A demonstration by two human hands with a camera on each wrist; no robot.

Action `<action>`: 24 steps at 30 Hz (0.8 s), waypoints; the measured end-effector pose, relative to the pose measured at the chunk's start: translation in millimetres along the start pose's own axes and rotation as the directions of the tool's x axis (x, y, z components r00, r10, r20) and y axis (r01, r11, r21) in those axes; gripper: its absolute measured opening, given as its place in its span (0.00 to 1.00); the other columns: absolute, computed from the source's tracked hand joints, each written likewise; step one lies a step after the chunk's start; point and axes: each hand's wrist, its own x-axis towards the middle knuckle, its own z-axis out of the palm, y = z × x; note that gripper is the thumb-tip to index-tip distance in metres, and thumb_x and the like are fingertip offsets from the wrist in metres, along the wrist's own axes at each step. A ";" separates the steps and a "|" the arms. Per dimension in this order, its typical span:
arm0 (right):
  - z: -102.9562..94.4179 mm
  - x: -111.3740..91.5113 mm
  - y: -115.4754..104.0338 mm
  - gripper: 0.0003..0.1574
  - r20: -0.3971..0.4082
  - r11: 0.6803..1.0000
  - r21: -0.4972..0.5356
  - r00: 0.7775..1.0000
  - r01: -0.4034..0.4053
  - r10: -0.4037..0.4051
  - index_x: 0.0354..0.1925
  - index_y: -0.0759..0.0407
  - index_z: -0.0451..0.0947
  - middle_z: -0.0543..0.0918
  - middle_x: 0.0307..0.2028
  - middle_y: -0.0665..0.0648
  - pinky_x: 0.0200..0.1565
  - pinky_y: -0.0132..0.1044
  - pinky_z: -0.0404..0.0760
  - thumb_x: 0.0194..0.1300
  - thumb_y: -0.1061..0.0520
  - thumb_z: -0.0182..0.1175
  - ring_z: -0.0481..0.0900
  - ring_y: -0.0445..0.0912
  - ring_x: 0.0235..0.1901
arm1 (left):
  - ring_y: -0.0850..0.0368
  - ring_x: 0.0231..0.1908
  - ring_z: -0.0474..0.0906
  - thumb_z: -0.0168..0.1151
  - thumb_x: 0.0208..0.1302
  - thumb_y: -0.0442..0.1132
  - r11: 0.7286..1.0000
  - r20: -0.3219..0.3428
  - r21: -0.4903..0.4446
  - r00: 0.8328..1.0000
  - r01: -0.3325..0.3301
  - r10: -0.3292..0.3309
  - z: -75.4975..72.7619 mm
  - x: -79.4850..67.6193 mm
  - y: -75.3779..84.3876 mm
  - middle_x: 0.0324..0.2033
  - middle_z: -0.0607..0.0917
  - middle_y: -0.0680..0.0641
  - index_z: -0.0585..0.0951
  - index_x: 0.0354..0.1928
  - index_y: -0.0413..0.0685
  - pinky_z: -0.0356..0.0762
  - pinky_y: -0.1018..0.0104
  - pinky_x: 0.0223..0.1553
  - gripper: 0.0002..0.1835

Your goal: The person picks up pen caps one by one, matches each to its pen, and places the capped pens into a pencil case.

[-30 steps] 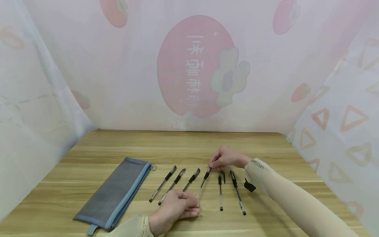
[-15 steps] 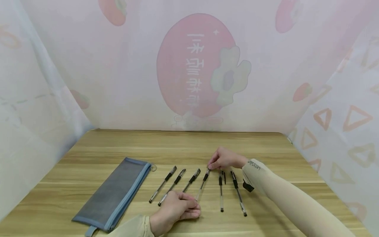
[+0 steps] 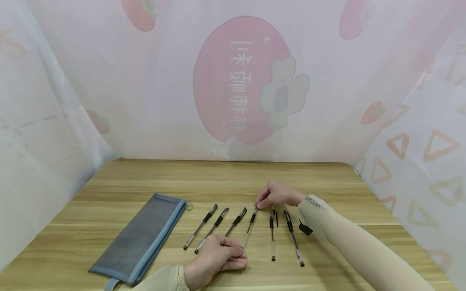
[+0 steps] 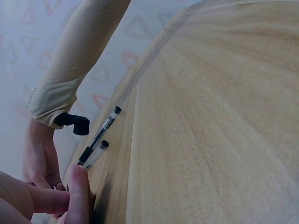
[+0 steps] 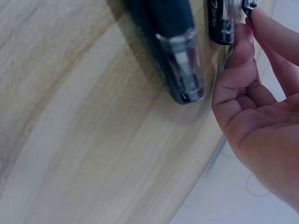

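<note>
My left hand (image 3: 218,256) and right hand (image 3: 274,195) are at opposite ends of one clear-barrelled gel pen (image 3: 252,220) with a black grip. The right thumb and forefinger pinch its upper end. Left fingertips pinch its lower end, which they partly cover. In the left wrist view, the left fingers (image 4: 79,196) hide most of that pen. The right wrist view shows the right hand (image 5: 266,102) with curled fingers at the pen's dark end (image 5: 250,7). Similar pens lie on both sides of the held one; the left hand partly covers one.
A grey mesh zip pouch (image 3: 140,238) with blue trim lies on the wooden table (image 3: 204,178) at the left. Two pens, one a slanted pen (image 3: 294,238), lie right of the held pen. Printed cloth (image 3: 164,101) hangs behind the table.
My right hand has shifted slightly left, bringing the held pen's upper end with it. The left hand keeps nearly the same place. The other pens and the pouch look unmoved.
</note>
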 end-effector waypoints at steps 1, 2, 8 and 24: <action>0.0 0.0 -0.1 0.04 0.000 1.000 0.001 1.000 0.001 -0.001 0.36 0.61 0.89 0.87 0.35 0.52 0.35 0.36 0.79 0.59 0.64 0.71 0.81 0.44 0.32 | 0.50 0.28 0.86 0.61 0.63 0.22 1.000 0.001 -0.001 1.000 0.000 0.000 0.0 -0.3 0.1 0.31 0.85 0.33 0.75 0.44 0.23 0.86 0.60 0.36 0.09; 0.0 0.0 -0.2 0.04 -0.001 1.000 0.002 1.000 0.001 -0.001 0.35 0.61 0.89 0.87 0.35 0.52 0.36 0.36 0.80 0.59 0.64 0.71 0.81 0.45 0.32 | 0.50 0.28 0.86 0.61 0.63 0.21 1.000 0.003 -0.002 1.000 0.000 0.000 -0.1 -0.6 0.3 0.31 0.85 0.33 0.75 0.44 0.23 0.85 0.60 0.36 0.09; 0.6 -0.4 -0.4 0.05 -0.013 1.000 0.020 1.000 -0.004 0.005 0.35 0.62 0.88 0.87 0.34 0.54 0.38 0.37 0.80 0.57 0.66 0.71 0.82 0.46 0.33 | 0.50 0.28 0.86 0.61 0.63 0.22 1.000 0.008 -0.004 1.000 -0.002 0.002 0.0 -1.9 1.0 0.32 0.85 0.33 0.75 0.45 0.23 0.85 0.60 0.36 0.10; -24.2 -27.6 12.4 0.10 -0.109 0.990 -0.069 0.986 0.119 -0.126 0.41 0.67 0.85 0.85 0.39 0.61 0.39 0.47 0.82 0.69 0.60 0.63 0.81 0.57 0.38 | 0.47 0.30 0.85 0.64 0.65 0.33 0.954 0.021 0.209 0.976 -0.217 0.217 7.5 -6.5 11.2 0.31 0.86 0.40 0.80 0.43 0.33 0.86 0.57 0.29 0.10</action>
